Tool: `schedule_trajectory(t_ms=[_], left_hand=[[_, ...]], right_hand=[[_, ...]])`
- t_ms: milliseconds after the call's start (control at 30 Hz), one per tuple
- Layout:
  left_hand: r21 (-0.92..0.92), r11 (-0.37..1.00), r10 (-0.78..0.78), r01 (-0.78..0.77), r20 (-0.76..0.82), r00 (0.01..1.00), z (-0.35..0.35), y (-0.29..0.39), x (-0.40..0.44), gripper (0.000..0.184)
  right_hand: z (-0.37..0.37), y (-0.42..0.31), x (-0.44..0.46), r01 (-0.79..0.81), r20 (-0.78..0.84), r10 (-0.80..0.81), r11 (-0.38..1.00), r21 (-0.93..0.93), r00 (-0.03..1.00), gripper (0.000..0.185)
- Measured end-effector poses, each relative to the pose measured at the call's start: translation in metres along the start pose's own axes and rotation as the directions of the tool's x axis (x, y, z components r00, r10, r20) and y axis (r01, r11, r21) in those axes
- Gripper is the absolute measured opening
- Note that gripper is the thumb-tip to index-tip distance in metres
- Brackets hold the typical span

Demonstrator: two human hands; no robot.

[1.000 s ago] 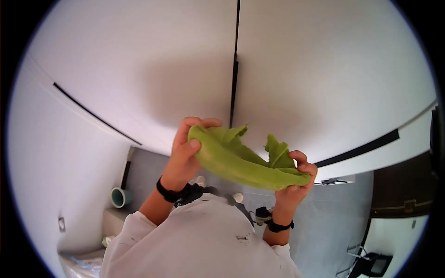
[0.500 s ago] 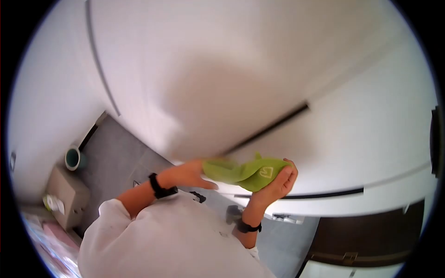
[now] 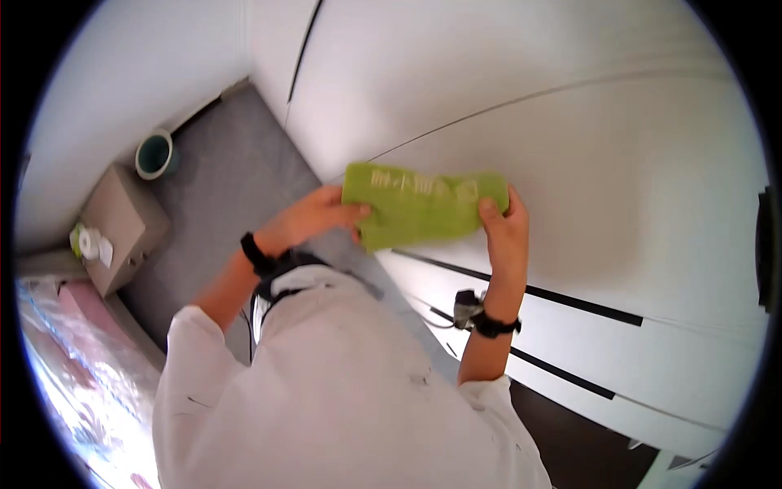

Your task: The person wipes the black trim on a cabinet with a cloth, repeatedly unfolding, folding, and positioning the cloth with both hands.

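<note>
Green cloth [image 3: 419, 218] has shifted to upper centre, ends clamped in left hand [image 3: 316, 218] and right hand [image 3: 508, 232]; folding seems in hand, next needing edges aligned.

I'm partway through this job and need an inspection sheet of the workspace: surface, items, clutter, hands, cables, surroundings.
Surface: nothing seen supporting the cloth; it is held up in front of the white cabinet, above the grey floor.
Job's things: one green cloth, creased, with pale markings too blurred to read.
Clutter: white roll on the bedside stand; bin on the floor beside it.
Hands: left hand grips the cloth's left end; right hand grips the right end, thumb on top.
Cables: a thin dark line beside the shirt looks like a cable; its ends cannot be made out.
Surroundings: clear plastic at the lower left.
</note>
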State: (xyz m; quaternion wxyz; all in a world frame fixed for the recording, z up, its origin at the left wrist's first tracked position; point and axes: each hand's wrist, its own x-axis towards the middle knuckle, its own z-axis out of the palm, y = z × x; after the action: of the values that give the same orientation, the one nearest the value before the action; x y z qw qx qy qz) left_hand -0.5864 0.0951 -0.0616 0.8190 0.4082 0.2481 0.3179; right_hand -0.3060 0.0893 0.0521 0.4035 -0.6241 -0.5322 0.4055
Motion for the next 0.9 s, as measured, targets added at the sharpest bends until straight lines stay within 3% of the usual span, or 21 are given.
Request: schedule_trajectory(t_ms=[33,67,133,167,233,333,400,433,500,633,700,733,800,900], left_hand=[[-0.038,0.999,-0.013,0.012,-0.034,0.999,-0.019,0.0,-0.005,0.027],[-0.035,0.999,0.01,-0.012,-0.052,0.999,-0.039,0.002,-0.011,0.027],[-0.029,0.998,0.057,-0.061,-0.106,0.993,-0.067,0.011,-0.03,0.026],[-0.006,0.999,0.053,-0.053,-0.105,0.993,-0.057,0.018,-0.029,0.025],[0.008,0.998,0.064,-0.064,-0.101,0.993,-0.073,0.029,-0.036,0.024],[0.072,0.995,0.081,-0.075,-0.083,0.993,-0.092,0.035,-0.038,0.025],[-0.149,0.986,0.06,-0.078,-0.124,0.991,-0.104,0.035,-0.045,0.027],[-0.136,0.988,0.052,-0.069,-0.122,0.991,-0.108,0.038,-0.045,0.027],[-0.297,0.946,0.11,-0.128,-0.077,0.991,-0.111,0.046,-0.039,0.031],[-0.173,0.977,0.115,-0.127,-0.08,0.99,-0.123,0.06,-0.011,0.04],[-0.184,0.961,0.15,-0.207,-0.286,0.947,-0.128,0.079,0.002,0.047],[-0.14,0.969,0.153,-0.201,-0.295,0.943,-0.125,0.092,0.005,0.047],[-0.193,0.921,0.239,-0.338,-0.405,0.882,-0.117,0.112,0.006,0.046],[-0.176,0.882,0.334,-0.438,-0.422,0.843,-0.128,0.122,0.017,0.045]], right_hand=[[0.016,0.002,0.008,-0.036,0.212,0.003,0.987,0.155,0.977,0.035],[0.037,0.0,0.011,-0.066,0.257,0.027,0.987,0.147,0.966,0.035],[0.074,-0.01,0.024,-0.195,0.305,0.073,0.9,0.391,0.95,0.035],[0.06,0.001,0.027,-0.2,0.329,0.065,0.896,0.396,0.942,0.035],[0.062,0.023,0.04,-0.38,0.418,0.219,0.855,0.354,0.882,0.031],[0.078,0.033,0.051,-0.444,0.471,0.257,0.827,0.345,0.844,0.029],[0.1,0.026,0.054,-0.431,0.463,0.246,0.832,0.35,0.851,0.03],[0.11,0.021,0.058,-0.414,0.458,0.235,0.844,0.342,0.857,0.031],[0.121,0.011,0.063,-0.414,0.467,0.199,0.809,0.418,0.862,0.032],[0.144,-0.007,0.08,-0.365,0.381,0.154,0.73,0.578,0.912,0.035],[0.148,-0.001,0.093,-0.357,0.358,0.145,0.675,0.645,0.922,0.034],[0.153,-0.002,0.104,-0.353,0.354,0.129,0.626,0.695,0.926,0.034],[0.161,-0.012,0.119,-0.298,0.329,0.056,0.588,0.752,0.943,0.033],[0.17,-0.02,0.133,-0.228,0.276,-0.012,0.529,0.817,0.961,0.033]])
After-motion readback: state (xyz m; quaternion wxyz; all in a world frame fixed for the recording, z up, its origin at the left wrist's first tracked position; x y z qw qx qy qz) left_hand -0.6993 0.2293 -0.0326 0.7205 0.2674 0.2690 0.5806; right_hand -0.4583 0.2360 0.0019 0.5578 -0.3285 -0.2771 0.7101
